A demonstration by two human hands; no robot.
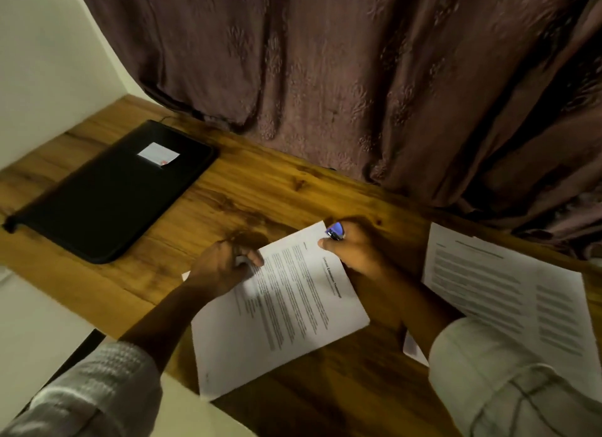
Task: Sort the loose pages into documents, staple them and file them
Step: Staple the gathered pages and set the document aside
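The left grip (224, 269) pinches the pages (286, 309). The right grip (355, 249) holds a blue stapler (335, 230) at their corner. A black folder (107, 192) lies well left of both.

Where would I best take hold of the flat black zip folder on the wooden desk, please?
Grip the black zip folder by its long right edge, coming from the wooden desk's middle: it lies flat and closed, and the white wall crowds its left side.

Printed pages (293, 300) askew on desk
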